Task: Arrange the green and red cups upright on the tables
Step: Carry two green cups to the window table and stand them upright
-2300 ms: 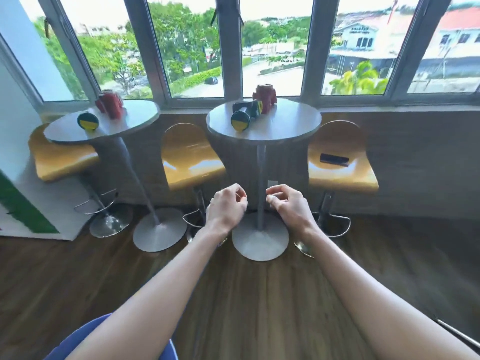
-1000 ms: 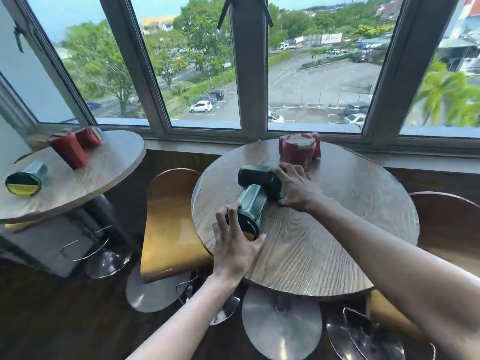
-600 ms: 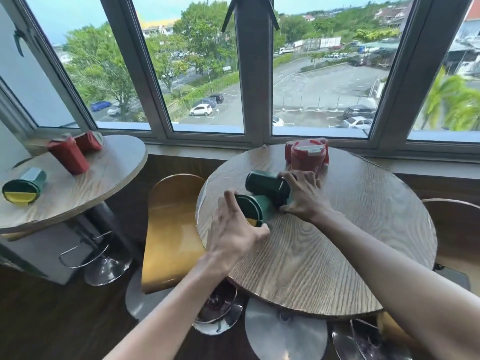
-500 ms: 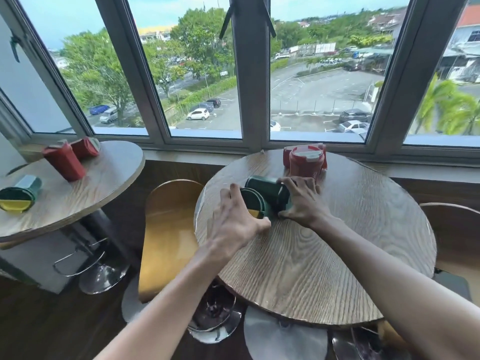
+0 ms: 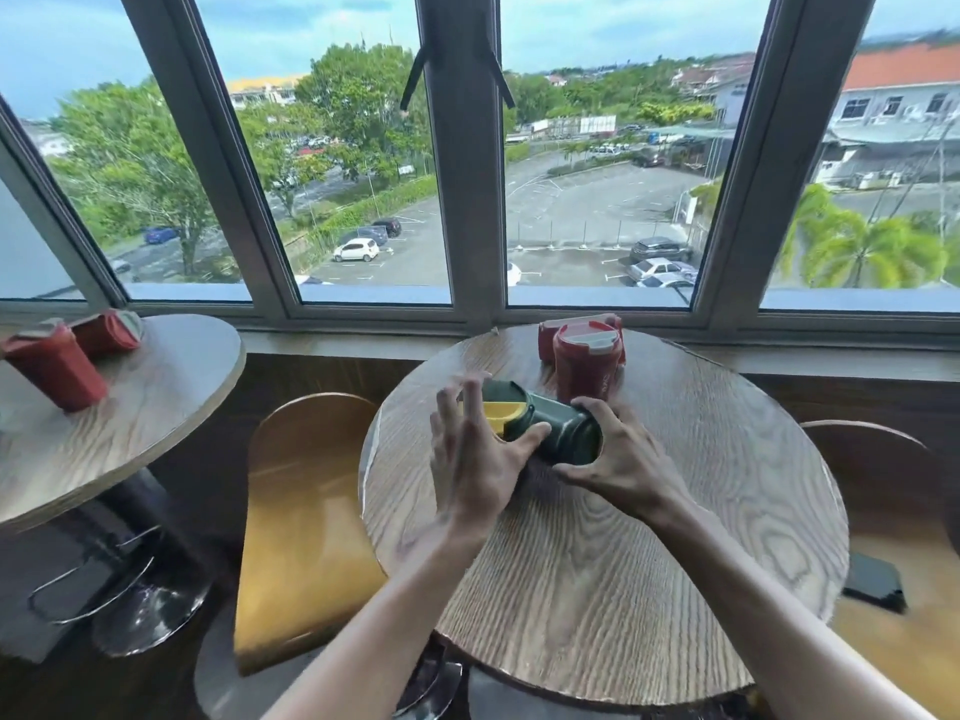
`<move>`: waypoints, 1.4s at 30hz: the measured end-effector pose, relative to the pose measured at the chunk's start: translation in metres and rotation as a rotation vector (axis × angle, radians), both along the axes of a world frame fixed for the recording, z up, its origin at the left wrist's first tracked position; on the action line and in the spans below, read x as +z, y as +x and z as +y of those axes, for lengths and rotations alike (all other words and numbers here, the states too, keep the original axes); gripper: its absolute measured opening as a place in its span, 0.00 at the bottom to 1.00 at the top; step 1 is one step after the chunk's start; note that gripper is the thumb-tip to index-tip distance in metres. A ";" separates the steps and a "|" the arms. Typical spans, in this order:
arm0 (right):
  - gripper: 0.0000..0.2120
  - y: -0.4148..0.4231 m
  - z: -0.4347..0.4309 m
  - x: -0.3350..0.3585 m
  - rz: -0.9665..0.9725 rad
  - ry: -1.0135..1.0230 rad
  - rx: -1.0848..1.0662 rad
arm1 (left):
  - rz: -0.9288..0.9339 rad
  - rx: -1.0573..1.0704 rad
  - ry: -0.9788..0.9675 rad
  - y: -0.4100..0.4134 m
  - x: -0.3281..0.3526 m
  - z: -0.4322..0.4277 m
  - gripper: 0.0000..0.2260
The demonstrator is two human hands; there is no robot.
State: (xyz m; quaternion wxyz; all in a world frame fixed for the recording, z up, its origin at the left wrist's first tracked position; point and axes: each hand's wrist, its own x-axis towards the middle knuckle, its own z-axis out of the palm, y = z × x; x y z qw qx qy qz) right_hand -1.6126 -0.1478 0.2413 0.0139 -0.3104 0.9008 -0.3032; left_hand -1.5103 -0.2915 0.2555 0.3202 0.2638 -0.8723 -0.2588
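A dark green cup (image 5: 561, 433) with a yellow-and-green lid lies on its side on the round wooden table (image 5: 623, 563). My right hand (image 5: 623, 465) grips its base end. My left hand (image 5: 478, 459) is at the lid end, thumb against the rim, fingers spread and blurred. Whether a second green cup lies behind it I cannot tell. A red cup (image 5: 587, 366) stands upright just behind, with another red cup (image 5: 548, 337) partly hidden behind that. On the left table (image 5: 156, 407) one red cup (image 5: 52, 363) stands and another red cup (image 5: 106, 332) lies on its side.
A yellow wooden stool (image 5: 306, 511) stands between the two tables. Another stool at the right carries a black phone (image 5: 872, 589). The window sill and frame (image 5: 467, 314) run right behind both tables.
I came up to the middle table and both hands took hold of the lying green cups. Since half a second ago the lid has turned towards the left and my left fingers have spread.
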 end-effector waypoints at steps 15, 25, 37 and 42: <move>0.41 -0.001 -0.012 0.059 0.008 0.009 -0.180 | 0.151 -0.219 0.575 0.006 -0.053 -0.005 0.49; 0.52 -0.004 -0.006 0.043 -0.183 -0.138 -0.089 | 0.119 -0.236 0.602 0.007 -0.070 -0.015 0.33; 0.42 -0.003 0.008 -0.048 -0.616 -0.689 -0.022 | 0.140 -0.265 0.593 0.005 -0.076 -0.021 0.31; 0.35 0.003 0.001 -0.055 -0.510 -0.640 -0.098 | 0.126 -0.265 0.584 0.004 -0.077 -0.022 0.31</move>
